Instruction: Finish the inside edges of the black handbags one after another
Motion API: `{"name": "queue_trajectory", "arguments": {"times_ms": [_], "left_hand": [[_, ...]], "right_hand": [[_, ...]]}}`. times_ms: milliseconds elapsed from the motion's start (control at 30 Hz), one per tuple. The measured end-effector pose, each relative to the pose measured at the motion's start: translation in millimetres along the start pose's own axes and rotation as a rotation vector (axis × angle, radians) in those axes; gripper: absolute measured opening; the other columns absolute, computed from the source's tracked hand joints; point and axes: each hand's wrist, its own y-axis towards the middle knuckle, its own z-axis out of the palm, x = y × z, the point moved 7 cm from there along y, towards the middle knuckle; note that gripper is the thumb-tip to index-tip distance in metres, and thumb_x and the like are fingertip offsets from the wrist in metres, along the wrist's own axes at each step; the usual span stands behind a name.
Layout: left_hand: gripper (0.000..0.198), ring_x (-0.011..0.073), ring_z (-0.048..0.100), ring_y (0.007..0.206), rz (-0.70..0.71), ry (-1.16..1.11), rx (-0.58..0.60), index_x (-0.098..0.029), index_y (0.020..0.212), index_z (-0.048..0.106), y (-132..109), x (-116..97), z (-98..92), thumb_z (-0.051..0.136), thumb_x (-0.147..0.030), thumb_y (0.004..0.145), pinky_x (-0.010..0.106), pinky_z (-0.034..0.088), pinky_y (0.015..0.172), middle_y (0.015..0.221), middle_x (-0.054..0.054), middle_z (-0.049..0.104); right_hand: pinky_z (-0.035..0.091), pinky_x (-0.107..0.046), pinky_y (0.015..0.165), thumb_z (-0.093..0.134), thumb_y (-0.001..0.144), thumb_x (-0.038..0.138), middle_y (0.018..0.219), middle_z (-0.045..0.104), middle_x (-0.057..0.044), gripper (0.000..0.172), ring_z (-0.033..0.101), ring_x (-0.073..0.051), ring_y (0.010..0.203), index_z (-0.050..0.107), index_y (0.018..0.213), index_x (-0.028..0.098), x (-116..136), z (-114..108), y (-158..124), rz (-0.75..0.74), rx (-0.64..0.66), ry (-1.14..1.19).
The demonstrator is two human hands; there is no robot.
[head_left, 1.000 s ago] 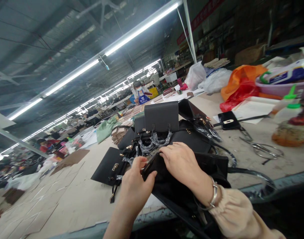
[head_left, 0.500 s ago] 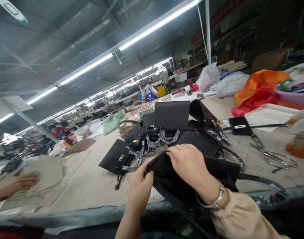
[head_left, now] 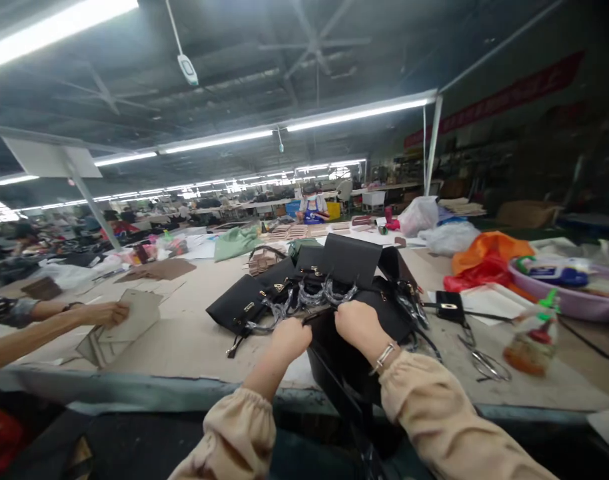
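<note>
A black handbag (head_left: 334, 360) hangs over the table's front edge, its upper rim pulled between my two hands. My left hand (head_left: 291, 337) is closed on the rim's left end. Farther right along the same rim, my right hand (head_left: 357, 323) is closed too, with a bracelet at its wrist. Just beyond my hands lies a pile of finished-looking black handbags (head_left: 352, 259) with gold clasps. Their handles (head_left: 312, 293) are wrapped in clear plastic. The lower part of the held bag drops into shadow below the table edge.
At left, a co-worker's hands (head_left: 109, 313) hold grey-beige panels (head_left: 134, 317). On the right are scissors (head_left: 489, 367), a black strap piece with a metal clasp (head_left: 449, 307), a spray bottle (head_left: 534, 340) and a purple basin (head_left: 574, 300). Plastic bags (head_left: 449, 237) lie farther back.
My view has levelled out. Both hands keep hold of the bag's rim, and the left hand has turned knuckles-up. The co-worker's panels have been raised from the table.
</note>
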Motion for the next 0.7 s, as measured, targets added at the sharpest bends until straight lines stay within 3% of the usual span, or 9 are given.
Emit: {"name": "queue_trajectory", "arguments": {"times_ms": [200,367,467,700], "left_hand": [[0.033,0.0222,0.068,0.073,-0.011,-0.020,0.087,-0.007,0.074,0.072,-9,3,-1.4,0.043,-0.023,0.078,0.025,0.051,0.067,0.061,0.015,0.068],[0.032,0.0286,0.064,0.094,0.022,-0.002,-0.054,-0.008,0.089,0.071,-17,7,-30.0,0.049,-0.029,0.078,0.034,0.050,0.080,0.094,0.021,0.069],[0.034,0.0310,0.061,0.101,0.029,0.006,-0.113,-0.010,0.096,0.069,-20,14,-44.0,0.050,-0.032,0.079,0.040,0.048,0.085,0.103,0.021,0.066],[0.030,0.0274,0.064,0.096,0.019,-0.003,-0.073,-0.013,0.095,0.069,-27,20,-20.2,0.057,-0.029,0.073,0.033,0.050,0.082,0.099,0.017,0.068]], "right_hand": [[0.046,-0.027,0.076,0.046,0.084,0.025,0.088,0.069,-0.019,0.032,0.065,-0.025,0.089,0.073,0.084,0.008,5,-5,2,-0.101,0.180,-0.037],[0.045,-0.024,0.075,0.040,0.085,0.023,0.088,0.070,-0.017,0.035,0.065,-0.021,0.086,0.073,0.082,0.009,14,-19,-13,-0.144,0.205,-0.039],[0.045,-0.022,0.071,0.039,0.086,0.025,0.078,0.071,-0.013,0.037,0.066,-0.019,0.080,0.072,0.076,0.012,22,-16,-21,-0.149,0.234,-0.019],[0.044,-0.027,0.074,0.033,0.089,0.025,0.092,0.070,-0.015,0.039,0.064,-0.022,0.090,0.070,0.085,0.013,18,8,-30,-0.010,0.179,-0.037]]}}
